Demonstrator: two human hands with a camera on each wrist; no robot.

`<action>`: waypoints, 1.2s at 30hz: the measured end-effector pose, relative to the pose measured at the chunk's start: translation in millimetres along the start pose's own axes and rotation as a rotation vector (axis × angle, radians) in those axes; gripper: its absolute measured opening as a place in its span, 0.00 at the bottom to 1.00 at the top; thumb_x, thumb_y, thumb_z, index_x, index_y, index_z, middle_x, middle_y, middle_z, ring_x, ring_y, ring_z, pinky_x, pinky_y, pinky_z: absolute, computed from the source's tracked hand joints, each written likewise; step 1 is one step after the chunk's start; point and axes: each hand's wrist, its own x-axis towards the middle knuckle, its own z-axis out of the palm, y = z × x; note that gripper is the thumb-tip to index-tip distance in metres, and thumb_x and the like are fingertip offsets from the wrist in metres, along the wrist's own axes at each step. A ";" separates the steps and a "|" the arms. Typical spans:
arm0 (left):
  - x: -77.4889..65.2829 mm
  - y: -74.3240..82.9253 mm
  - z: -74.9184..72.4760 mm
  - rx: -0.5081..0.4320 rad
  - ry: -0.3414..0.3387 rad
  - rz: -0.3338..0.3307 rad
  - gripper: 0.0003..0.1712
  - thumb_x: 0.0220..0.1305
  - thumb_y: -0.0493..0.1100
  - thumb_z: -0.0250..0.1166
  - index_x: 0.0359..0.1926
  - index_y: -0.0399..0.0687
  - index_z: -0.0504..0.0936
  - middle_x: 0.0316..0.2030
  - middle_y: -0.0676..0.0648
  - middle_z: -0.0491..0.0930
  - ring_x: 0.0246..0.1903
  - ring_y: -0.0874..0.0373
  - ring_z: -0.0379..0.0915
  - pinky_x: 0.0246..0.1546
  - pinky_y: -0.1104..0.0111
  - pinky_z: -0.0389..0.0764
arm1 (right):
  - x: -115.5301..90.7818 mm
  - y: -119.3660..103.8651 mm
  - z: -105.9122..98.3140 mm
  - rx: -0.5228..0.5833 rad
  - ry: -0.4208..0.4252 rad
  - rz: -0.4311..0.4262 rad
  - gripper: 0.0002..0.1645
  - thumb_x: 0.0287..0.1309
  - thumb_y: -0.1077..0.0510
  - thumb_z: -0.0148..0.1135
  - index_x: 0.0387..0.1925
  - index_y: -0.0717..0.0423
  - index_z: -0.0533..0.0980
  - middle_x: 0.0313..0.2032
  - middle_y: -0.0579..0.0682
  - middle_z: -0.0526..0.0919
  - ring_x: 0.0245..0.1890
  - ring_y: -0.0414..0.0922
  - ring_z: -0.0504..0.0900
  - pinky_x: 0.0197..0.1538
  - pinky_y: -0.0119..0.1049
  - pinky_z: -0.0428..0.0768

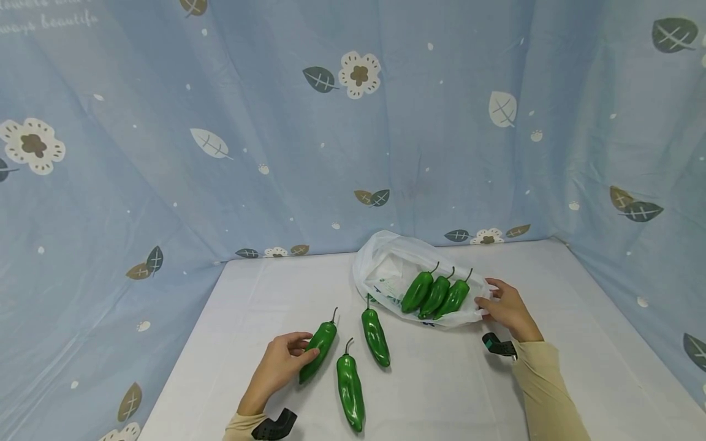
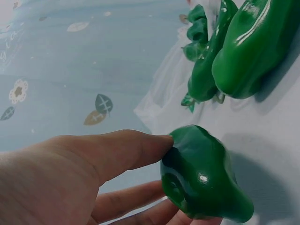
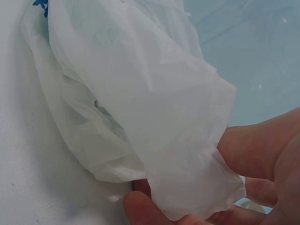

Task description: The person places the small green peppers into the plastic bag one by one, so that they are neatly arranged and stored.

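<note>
My left hand [image 1: 281, 364] grips a green pepper [image 1: 318, 349] with a thin stem, thumb on one side and fingers on the other. In the left wrist view the thumb presses the near end of this pepper [image 2: 201, 173]. At the right, my right hand [image 1: 510, 309] holds the edge of a thin white plastic bag [image 1: 391, 251]. The right wrist view shows the bag [image 3: 178, 108] crumpled between thumb and fingers. Three green peppers [image 1: 436, 297] lie side by side at the bag's opening, stems pointing away from me.
Two more green peppers lie on the white table between my hands: one [image 1: 375, 337] close to the bag, the other [image 1: 350, 392] nearer me. A blue patterned curtain [image 1: 419, 135] hangs behind the table and along its sides.
</note>
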 end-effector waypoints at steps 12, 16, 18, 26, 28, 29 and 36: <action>7.6 7.4 -1.5 -0.008 0.047 0.015 0.22 0.62 0.46 0.75 0.54 0.40 0.86 0.45 0.41 0.90 0.41 0.53 0.88 0.37 0.67 0.87 | 0.2 0.7 1.1 0.001 -0.001 -0.003 0.45 0.70 0.59 0.61 0.78 0.70 0.50 0.69 0.83 0.58 0.36 0.44 0.89 0.42 0.40 0.90; 10.2 11.6 -1.8 -0.019 0.046 0.023 0.23 0.63 0.47 0.75 0.55 0.40 0.86 0.45 0.41 0.90 0.42 0.53 0.88 0.38 0.65 0.88 | -0.2 0.4 1.0 0.010 -0.002 -0.005 0.45 0.70 0.60 0.60 0.78 0.71 0.50 0.69 0.83 0.58 0.36 0.44 0.89 0.41 0.39 0.90; 11.4 13.4 -1.9 -0.028 0.042 0.029 0.24 0.63 0.48 0.75 0.56 0.41 0.86 0.46 0.40 0.90 0.42 0.52 0.88 0.38 0.63 0.88 | -0.2 0.1 1.0 0.013 -0.001 -0.003 0.45 0.70 0.60 0.61 0.78 0.71 0.50 0.69 0.83 0.58 0.36 0.44 0.89 0.41 0.39 0.90; 15.9 19.1 -1.2 -0.031 0.051 0.047 0.23 0.63 0.49 0.75 0.55 0.43 0.87 0.45 0.41 0.90 0.42 0.54 0.87 0.39 0.65 0.87 | -0.5 0.0 0.9 0.013 -0.004 0.001 0.46 0.70 0.60 0.61 0.79 0.70 0.50 0.69 0.83 0.58 0.37 0.44 0.89 0.41 0.40 0.90; 17.4 20.7 -0.8 -0.032 0.054 0.056 0.23 0.63 0.49 0.75 0.56 0.43 0.87 0.45 0.41 0.90 0.42 0.53 0.87 0.39 0.65 0.87 | -0.6 0.0 0.7 0.011 -0.005 0.002 0.46 0.70 0.60 0.61 0.79 0.70 0.50 0.69 0.83 0.58 0.37 0.44 0.89 0.41 0.39 0.90; 18.2 21.5 -0.5 -0.032 0.055 0.060 0.23 0.63 0.49 0.75 0.56 0.43 0.87 0.45 0.41 0.90 0.42 0.53 0.87 0.39 0.65 0.87 | -0.5 0.3 0.4 0.009 -0.006 0.001 0.46 0.70 0.60 0.61 0.79 0.70 0.50 0.69 0.83 0.58 0.38 0.45 0.89 0.42 0.39 0.90; 21.7 29.6 0.2 -0.045 0.053 0.078 0.23 0.64 0.49 0.74 0.56 0.43 0.87 0.46 0.41 0.90 0.43 0.52 0.88 0.40 0.63 0.88 | -0.1 1.1 -0.9 0.002 -0.003 0.005 0.45 0.70 0.59 0.61 0.79 0.70 0.50 0.70 0.83 0.58 0.38 0.46 0.89 0.42 0.39 0.90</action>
